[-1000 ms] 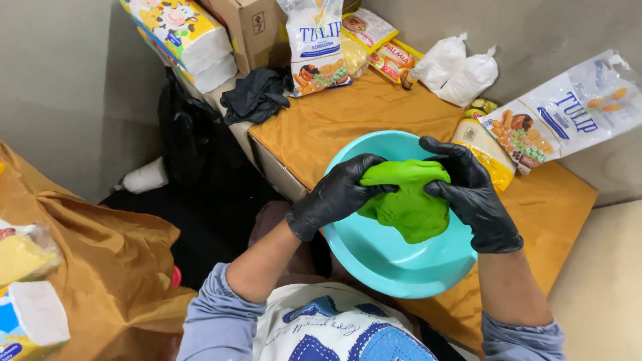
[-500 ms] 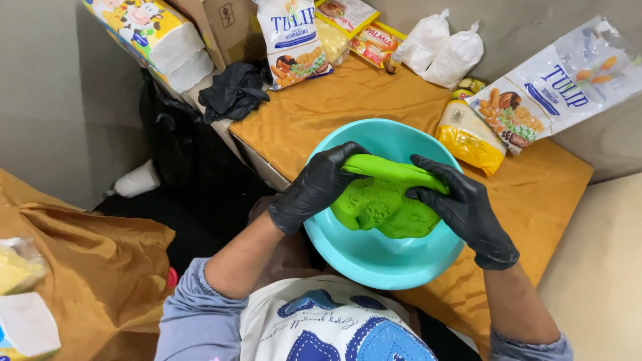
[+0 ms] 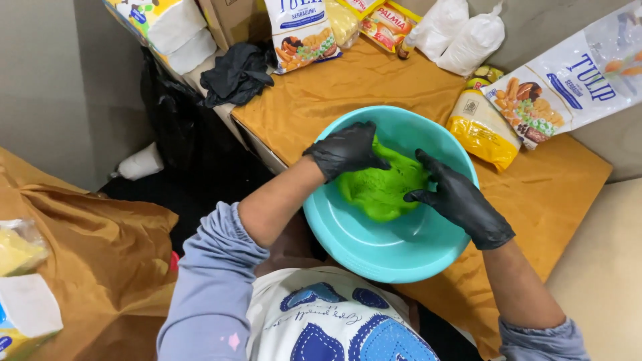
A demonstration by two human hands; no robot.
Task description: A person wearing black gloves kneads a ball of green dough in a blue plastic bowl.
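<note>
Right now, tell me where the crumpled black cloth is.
In the head view, the crumpled black cloth lies upper left, on the orange-covered table's corner, beside the white printed flour bag.

A low table under an orange-brown cloth carries a turquoise bowl. Beyond the bowl lie flour bags, two white sacks, a yellow packet and a black rag.

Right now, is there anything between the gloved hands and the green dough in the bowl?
Nothing visible. Both black-gloved hands are already on the green dough inside the turquoise bowl: the left hand presses its upper left side, the right hand its right edge. The packets on the table lie outside the bowl.
</note>
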